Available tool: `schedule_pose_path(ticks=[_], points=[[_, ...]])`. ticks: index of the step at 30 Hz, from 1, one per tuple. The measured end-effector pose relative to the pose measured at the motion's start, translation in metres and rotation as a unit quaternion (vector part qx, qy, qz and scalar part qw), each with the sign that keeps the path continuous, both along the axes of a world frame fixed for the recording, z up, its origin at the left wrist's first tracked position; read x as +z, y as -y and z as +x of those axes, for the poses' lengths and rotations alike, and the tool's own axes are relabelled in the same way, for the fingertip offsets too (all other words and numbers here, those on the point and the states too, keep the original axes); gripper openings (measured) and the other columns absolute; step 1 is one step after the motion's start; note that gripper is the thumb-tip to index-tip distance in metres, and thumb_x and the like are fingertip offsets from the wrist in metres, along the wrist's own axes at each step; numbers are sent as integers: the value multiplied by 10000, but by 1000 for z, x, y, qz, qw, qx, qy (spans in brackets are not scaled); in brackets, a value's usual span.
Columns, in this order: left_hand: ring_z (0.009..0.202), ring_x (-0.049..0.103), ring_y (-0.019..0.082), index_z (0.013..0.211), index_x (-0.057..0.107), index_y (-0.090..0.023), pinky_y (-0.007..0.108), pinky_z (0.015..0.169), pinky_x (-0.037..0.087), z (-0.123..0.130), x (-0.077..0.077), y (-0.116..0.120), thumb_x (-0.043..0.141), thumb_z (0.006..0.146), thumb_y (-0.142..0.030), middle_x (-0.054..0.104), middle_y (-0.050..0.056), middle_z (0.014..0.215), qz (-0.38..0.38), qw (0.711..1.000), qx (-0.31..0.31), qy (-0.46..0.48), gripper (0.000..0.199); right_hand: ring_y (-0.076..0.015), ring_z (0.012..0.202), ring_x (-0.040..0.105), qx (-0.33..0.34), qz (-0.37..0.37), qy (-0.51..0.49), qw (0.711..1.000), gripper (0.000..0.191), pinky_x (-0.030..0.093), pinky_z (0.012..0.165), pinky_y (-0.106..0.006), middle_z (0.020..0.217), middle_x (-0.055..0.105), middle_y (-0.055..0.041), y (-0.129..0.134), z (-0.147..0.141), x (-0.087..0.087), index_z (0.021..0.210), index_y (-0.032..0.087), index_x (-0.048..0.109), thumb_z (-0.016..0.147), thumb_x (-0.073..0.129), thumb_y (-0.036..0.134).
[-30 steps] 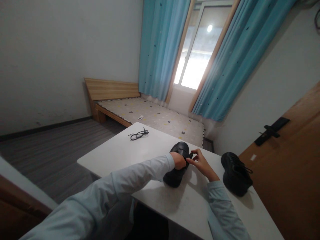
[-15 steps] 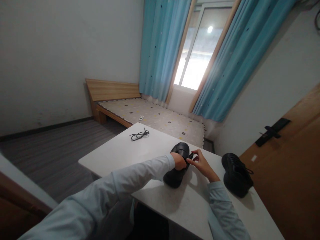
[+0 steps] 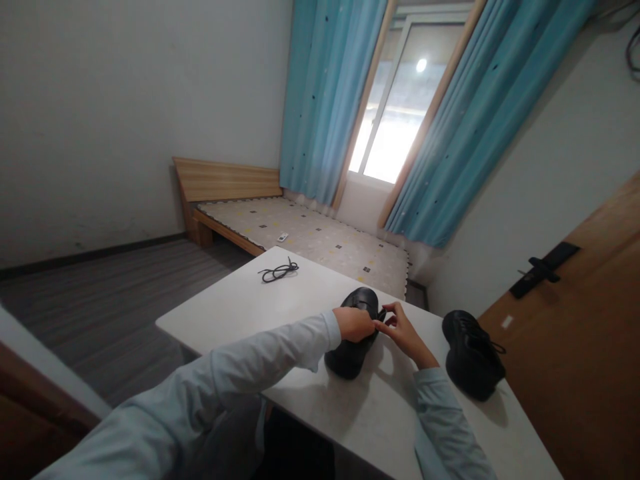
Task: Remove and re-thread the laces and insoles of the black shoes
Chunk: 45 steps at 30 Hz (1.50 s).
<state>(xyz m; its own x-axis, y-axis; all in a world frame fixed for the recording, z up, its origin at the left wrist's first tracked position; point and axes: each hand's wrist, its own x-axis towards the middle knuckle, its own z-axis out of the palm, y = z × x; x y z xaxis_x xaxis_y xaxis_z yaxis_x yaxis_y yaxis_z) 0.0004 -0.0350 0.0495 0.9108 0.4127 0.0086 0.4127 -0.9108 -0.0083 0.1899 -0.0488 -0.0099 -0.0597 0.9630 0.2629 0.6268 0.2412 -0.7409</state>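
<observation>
A black shoe (image 3: 347,360) stands on the white table (image 3: 220,293), its toe pointing away from me. My left hand (image 3: 355,324) lies across the middle of the shoe, fingers curled toward its right side; what they grip, if anything, is hidden. On that same side my right hand (image 3: 403,335) pinches a small dark edge of the shoe between thumb and fingers, close to my left fingertips. A second black shoe (image 3: 473,357), with a lace loop sticking out, stands farther right. Toward the far left table corner lies a looped black shoelace (image 3: 279,271).
Beyond the table is a wooden bed with a patterned mattress (image 3: 320,233) and a small white object (image 3: 283,237) on it. Blue curtains (image 3: 330,100) flank a window. A wooden door (image 3: 575,320) with a black handle is on the right.
My left hand has risen from the shoe's opening, and the back of it now shows above the shoe. The right hand holds nearly the same place. Both shoes look unmoved on the table.
</observation>
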Motion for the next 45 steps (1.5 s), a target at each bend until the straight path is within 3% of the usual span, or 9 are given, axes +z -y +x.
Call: schedule_pose_path(ticks=[4, 8, 13, 18, 25, 28, 32, 38, 45], points=[[689, 653, 203, 952, 629, -160, 265, 555, 471, -11, 4, 4, 424, 869, -129, 676, 115, 803, 31, 999, 2, 22, 223, -154, 679, 587, 9, -5, -8, 1000, 500, 505, 689, -349, 1026, 567, -56, -2, 2, -2, 982, 219, 444, 678, 648, 559], [735, 648, 202, 1003, 575, -176, 261, 589, 461, -22, 10, 2, 463, 872, -183, 660, 101, 861, 20, 998, 21, 61, 173, -141, 660, 571, 17, 0, -13, 1000, 494, 502, 645, -322, 990, 562, -32, -5, 2, -5, 990, 224, 451, 674, 651, 546], [793, 617, 156, 997, 571, -200, 211, 641, 424, -37, 25, -7, 611, 771, -167, 657, 28, 878, -97, 987, 41, 118, 232, -139, 642, 557, 10, -4, -9, 1000, 510, 495, 621, -316, 991, 559, -38, -1, -1, -3, 1006, 222, 443, 677, 652, 550], [714, 580, 100, 979, 574, -157, 175, 632, 403, -50, 31, -14, 608, 761, -128, 645, -6, 783, -219, 949, 53, 219, 222, -143, 651, 555, 11, -5, -8, 1000, 519, 488, 641, -324, 1029, 556, -53, 2, -4, 1, 1000, 215, 441, 681, 644, 572], [745, 598, 106, 959, 582, -161, 172, 638, 402, -60, 34, -5, 625, 758, -162, 662, -2, 805, -231, 931, 77, 271, 206, -161, 662, 564, -2, -16, 8, 1000, 511, 489, 662, -350, 1025, 562, -57, 2, -3, 1, 1018, 214, 446, 691, 641, 554], [725, 601, 107, 957, 587, -151, 175, 633, 403, -58, 39, 1, 609, 755, -112, 669, 8, 797, -203, 934, 96, 279, 207, -238, 892, 584, -2, 37, 34, 999, 526, 479, 790, -406, 1131, 550, -87, 5, -7, 6, 1102, 224, 482, 697, 656, 510], [740, 612, 111, 940, 600, -148, 179, 650, 417, -54, 42, 5, 612, 752, -107, 679, 16, 820, -199, 933, 96, 284, 193, -283, 1198, 436, 55, 157, 74, 983, 460, 350, 1000, -472, 1276, 500, -76, 12, -22, 16, 1180, 277, 538, 744, 649, 375], [748, 617, 113, 899, 628, -145, 172, 654, 423, -55, 38, 4, 650, 745, -151, 682, 15, 810, -248, 924, 53, 286, 155, -234, 927, 577, 101, 214, 32, 971, 96, 471, 812, -410, 946, 645, -66, 21, -46, 21, 854, 230, 675, 770, 652, 271], [749, 608, 121, 898, 645, -147, 195, 664, 423, -74, 27, -5, 566, 834, -337, 687, 34, 823, -234, 912, 107, 320, 216, -201, 793, 572, 74, 317, 67, 943, 71, 441, 818, -426, 759, 653, -29, 29, -54, 30, 836, 238, 702, 803, 639, 235]])
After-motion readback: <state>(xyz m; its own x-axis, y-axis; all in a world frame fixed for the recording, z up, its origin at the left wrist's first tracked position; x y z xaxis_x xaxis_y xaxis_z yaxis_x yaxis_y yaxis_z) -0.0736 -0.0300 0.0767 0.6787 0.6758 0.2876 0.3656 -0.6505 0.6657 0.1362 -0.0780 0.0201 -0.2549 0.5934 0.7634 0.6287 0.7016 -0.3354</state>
